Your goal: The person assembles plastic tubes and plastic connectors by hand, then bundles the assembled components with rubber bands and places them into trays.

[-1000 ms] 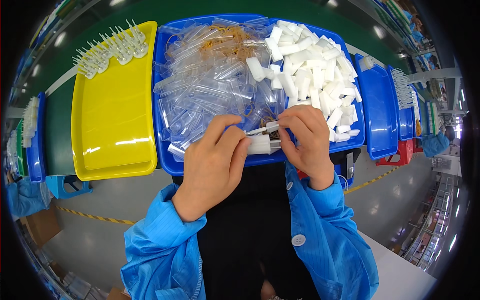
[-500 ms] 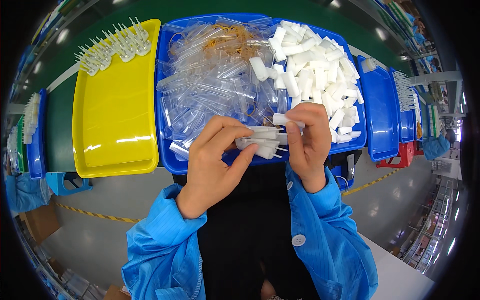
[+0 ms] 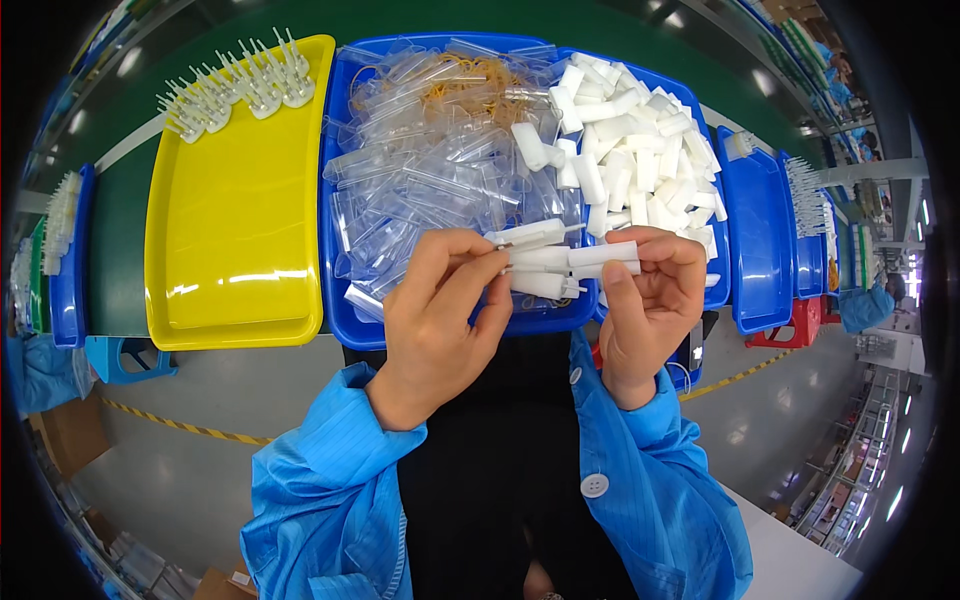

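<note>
My left hand (image 3: 438, 318) is closed around the base end of a cluster of white plastic parts (image 3: 538, 285), whose thin pins point right. Between the thumb and fingers of my right hand (image 3: 648, 310) is a white foam piece (image 3: 602, 254), lined up with the cluster's middle part and touching its end. Whether a pin sits inside the foam is hidden. Both hands are over the front of the blue tray (image 3: 350, 335) of clear plastic tubes (image 3: 430, 205). Just behind my right hand lies a heap of similar white foam pieces (image 3: 640, 150).
Yellow rubber bands (image 3: 465, 90) lie among the clear tubes. To the left is a yellow tray (image 3: 235, 230) with several white pin clusters (image 3: 240, 88) at its back. Another blue tray (image 3: 758, 230) stands at right. A blue stool (image 3: 130, 360) and red stool (image 3: 785, 328) are below.
My right hand has moved right and slightly down with the foam piece, which is now in line with the cluster. The cluster in my left hand has turned and its parts spread apart.
</note>
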The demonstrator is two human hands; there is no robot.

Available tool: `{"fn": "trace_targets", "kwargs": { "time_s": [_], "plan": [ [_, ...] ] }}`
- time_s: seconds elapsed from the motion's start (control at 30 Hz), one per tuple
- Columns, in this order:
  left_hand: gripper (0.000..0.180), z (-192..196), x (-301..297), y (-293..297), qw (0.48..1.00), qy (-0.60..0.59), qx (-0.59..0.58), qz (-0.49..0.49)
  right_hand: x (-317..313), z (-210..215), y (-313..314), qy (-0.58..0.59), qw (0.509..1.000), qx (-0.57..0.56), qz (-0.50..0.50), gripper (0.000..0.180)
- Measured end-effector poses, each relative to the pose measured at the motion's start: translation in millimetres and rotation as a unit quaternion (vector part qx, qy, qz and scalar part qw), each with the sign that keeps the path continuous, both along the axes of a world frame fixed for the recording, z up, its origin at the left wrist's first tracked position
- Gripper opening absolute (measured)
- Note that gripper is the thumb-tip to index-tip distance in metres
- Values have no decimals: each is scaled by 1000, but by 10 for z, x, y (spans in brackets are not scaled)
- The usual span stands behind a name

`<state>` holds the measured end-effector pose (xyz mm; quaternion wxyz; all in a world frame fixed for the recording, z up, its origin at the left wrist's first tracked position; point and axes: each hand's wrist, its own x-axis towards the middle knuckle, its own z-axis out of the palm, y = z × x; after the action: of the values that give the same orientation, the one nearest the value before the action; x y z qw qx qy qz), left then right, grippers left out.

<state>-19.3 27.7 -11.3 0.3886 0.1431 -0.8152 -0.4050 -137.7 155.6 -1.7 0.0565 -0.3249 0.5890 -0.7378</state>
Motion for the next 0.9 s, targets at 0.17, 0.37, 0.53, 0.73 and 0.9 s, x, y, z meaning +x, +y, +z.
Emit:
{"fn": "trace_targets", "kwargs": {
  "time_s": [0.17,0.37,0.53,0.73,0.9],
  "plan": [
    [25,-23,-23,28,999,25,-36,-6,63,-16,-135,62,998,8,-16,29],
    [24,-35,-19,-2,1000,10,-18,-3,119,-67,-123,119,989,82,-1,23],
    [25,20,32,-17,998,-14,59,-17,36,-20,-134,180,975,130,-2,22],
    [33,65,44,-58,994,-18,107,-27,-21,39,-110,164,975,139,57,16],
    [38,121,83,-82,997,-33,41,-50,-27,64,-114,138,980,131,62,20]
  ]
}}
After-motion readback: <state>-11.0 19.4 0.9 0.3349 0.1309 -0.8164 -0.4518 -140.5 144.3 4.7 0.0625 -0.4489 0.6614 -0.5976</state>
